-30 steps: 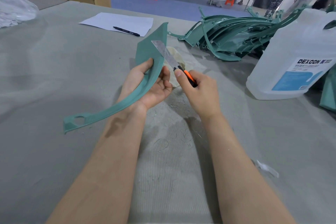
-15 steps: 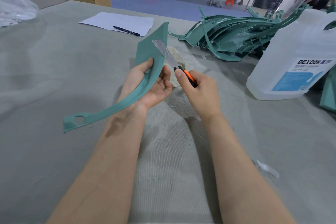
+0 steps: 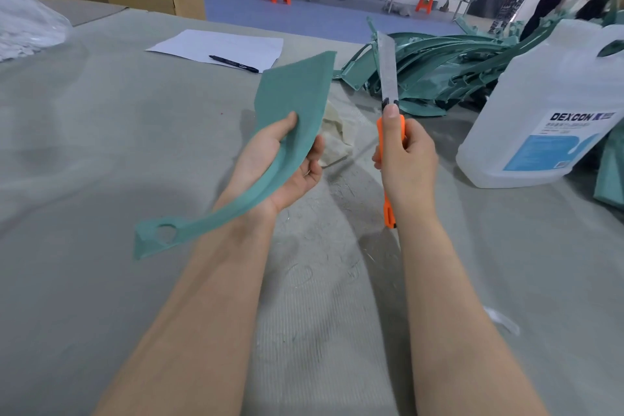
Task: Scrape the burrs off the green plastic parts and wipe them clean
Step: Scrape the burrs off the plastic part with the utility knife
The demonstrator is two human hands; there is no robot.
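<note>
The left hand [image 3: 280, 169] cradles a long curved green plastic part [image 3: 290, 118], thumb on its broad textured face and fingers curled under the narrow rib, so the wide end stands up above the hand and the thin tail with its round hole sweeps down past the wrist, clear of the bench [image 3: 101, 152]. It looks light and thin, stiff at the wide end but likely springy along the tail, so holding it at the waist where it narrows seems wise; the edges are where burrs would sit and fingers should stay off them. The right hand [image 3: 405, 162] is closed round an orange utility knife [image 3: 388, 111], blade extended and pointing straight up, well apart from the part. A second ago that blade lay against the part's edge beside the left hand; now it has been lifted off and the part tilted flatter. A crumpled cloth [image 3: 337, 132] lies just beyond the left hand, more green parts [image 3: 439, 67] are heaped beyond the knife, and a solvent jug [image 3: 547, 111] stands to the right hand's outer side.
</note>
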